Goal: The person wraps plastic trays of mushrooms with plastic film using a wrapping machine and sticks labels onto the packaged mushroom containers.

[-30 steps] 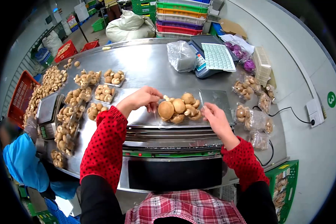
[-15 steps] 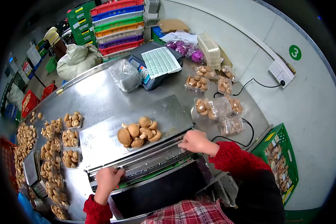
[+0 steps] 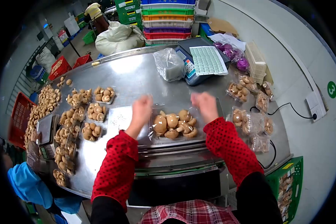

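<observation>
Clear plastic film with glossy creases lies over a tray of brown mushrooms on the metal plate in front of me. My left hand, slightly blurred, is closed at the film's far left side. On the far right, my right hand is closed too, its fingers pinched at the film's edge. Both hands are raised a little beyond the mushrooms' near side, one on each side of the tray. The film wrapping machine, with its front bar, lies between my forearms. Most of the tray is hidden under the mushrooms.
At left stand several unwrapped mushroom trays, a loose mushroom pile and a scale with a co-worker's blue sleeve beside it. Wrapped packs, a cable and a green crate are at right. A labelled scale stands behind.
My hands have moved from the machine's front bar out to the far side of the mushrooms, drawing film over them. The view has turned left.
</observation>
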`<control>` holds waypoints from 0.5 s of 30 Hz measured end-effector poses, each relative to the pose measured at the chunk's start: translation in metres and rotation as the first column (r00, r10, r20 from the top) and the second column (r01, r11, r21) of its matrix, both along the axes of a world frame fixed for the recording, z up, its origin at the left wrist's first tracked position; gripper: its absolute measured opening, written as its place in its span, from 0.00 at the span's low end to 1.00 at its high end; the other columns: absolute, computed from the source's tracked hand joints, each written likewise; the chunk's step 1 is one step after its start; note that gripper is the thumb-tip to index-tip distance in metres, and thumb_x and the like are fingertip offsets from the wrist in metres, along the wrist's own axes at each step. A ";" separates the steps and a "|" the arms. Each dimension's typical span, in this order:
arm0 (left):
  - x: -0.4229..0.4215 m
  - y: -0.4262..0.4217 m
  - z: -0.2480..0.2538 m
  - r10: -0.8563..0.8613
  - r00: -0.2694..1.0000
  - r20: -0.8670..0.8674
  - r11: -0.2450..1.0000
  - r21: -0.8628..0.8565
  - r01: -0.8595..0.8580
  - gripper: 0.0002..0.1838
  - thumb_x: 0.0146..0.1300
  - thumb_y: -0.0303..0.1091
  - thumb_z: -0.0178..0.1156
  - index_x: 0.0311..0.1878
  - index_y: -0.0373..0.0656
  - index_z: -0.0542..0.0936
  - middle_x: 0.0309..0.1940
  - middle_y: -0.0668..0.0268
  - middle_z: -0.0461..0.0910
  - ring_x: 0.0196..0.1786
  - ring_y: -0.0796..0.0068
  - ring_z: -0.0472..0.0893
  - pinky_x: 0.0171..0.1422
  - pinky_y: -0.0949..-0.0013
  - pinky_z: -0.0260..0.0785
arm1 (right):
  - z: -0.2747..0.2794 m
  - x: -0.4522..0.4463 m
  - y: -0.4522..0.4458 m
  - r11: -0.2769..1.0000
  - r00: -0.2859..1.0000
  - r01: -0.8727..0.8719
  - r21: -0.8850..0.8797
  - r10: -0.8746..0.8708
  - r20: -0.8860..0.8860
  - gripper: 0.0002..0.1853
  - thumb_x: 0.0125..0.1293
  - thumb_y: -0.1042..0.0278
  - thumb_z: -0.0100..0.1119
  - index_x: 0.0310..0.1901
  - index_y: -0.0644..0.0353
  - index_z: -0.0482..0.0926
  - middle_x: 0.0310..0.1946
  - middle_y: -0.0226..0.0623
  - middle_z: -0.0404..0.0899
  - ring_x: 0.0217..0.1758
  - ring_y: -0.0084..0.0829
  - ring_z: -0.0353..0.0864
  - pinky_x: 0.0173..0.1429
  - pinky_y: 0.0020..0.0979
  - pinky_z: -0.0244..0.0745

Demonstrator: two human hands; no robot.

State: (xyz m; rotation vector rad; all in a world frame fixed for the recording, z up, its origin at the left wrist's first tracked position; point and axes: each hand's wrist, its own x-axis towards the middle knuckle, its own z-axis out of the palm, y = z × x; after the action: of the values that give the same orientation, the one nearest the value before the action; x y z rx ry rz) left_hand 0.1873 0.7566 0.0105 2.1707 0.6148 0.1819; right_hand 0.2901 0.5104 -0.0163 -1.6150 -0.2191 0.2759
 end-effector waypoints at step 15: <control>-0.190 -0.049 0.048 -0.499 0.865 0.048 0.670 -0.612 0.420 0.16 0.63 0.40 0.61 0.42 0.34 0.79 0.29 0.68 0.79 0.33 0.85 0.74 0.36 0.77 0.69 | 0.125 -0.123 -0.078 0.426 0.509 -0.855 -0.296 0.803 -0.311 0.24 0.66 0.66 0.52 0.64 0.55 0.66 0.38 0.34 0.78 0.20 0.19 0.75 0.25 0.21 0.73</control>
State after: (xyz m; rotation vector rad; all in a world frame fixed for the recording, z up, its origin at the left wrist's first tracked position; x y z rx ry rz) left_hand -0.0027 0.7071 0.0585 1.6297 0.1238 -0.3906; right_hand 0.1670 0.4325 0.1088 -1.7836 -0.9476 1.2896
